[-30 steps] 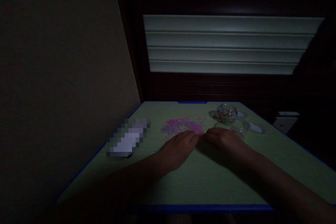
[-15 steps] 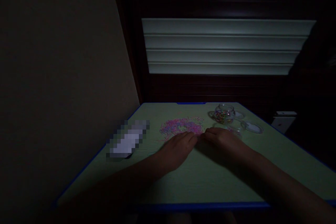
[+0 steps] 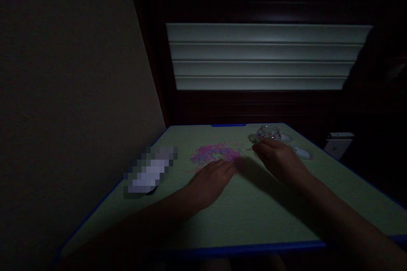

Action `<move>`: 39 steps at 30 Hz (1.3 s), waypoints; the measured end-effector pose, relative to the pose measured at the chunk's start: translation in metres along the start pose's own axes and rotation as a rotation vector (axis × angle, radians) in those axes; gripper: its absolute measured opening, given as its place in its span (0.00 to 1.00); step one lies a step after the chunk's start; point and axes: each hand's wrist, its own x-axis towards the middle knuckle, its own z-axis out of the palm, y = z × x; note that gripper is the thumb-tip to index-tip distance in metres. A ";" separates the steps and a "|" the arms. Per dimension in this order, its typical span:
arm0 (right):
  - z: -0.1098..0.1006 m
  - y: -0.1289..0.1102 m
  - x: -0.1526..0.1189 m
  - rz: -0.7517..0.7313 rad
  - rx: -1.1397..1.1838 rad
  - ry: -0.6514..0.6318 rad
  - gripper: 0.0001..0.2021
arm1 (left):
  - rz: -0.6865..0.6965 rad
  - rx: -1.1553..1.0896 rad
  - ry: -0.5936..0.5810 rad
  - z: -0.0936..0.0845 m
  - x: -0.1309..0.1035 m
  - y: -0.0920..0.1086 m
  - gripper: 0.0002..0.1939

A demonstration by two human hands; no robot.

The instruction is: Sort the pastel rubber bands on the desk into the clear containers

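Thumb and fingers sit close together on the right hand (image 3: 281, 159), a narrow pinch, and there's a thin reddish strand (image 3: 249, 149) poking out at the tips, aimed leftward; it looks held. Over to the left hand (image 3: 213, 178): palm down, fingers low at the near edge of the pile (image 3: 210, 151), and whether they grip anything I cannot tell, their undersides are hidden. So the pile lies left of the right hand and just beyond the left, clearly the nearer of the two. Its long axis runs side to side. What a tangle: fine lengths, mostly pink with bluish purple mixed in, loose ends all round, bare counter (image 3: 254, 220) peeping through near the middle. Just past the right hand, a clear jar (image 3: 269, 130), partly covered by the fingers, and beyond that hand's knuckles, rightward, two pale discs (image 3: 302, 153).
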 end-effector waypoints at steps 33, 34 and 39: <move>-0.021 0.016 -0.006 0.393 -0.521 -0.139 0.11 | 0.021 0.043 -0.056 -0.001 -0.001 -0.002 0.08; -0.021 0.016 -0.006 0.392 -0.516 -0.143 0.11 | 0.020 0.046 -0.052 -0.001 -0.001 -0.002 0.08; -0.019 0.017 -0.007 0.385 -0.505 -0.152 0.10 | 0.019 0.044 -0.046 0.000 -0.002 -0.002 0.08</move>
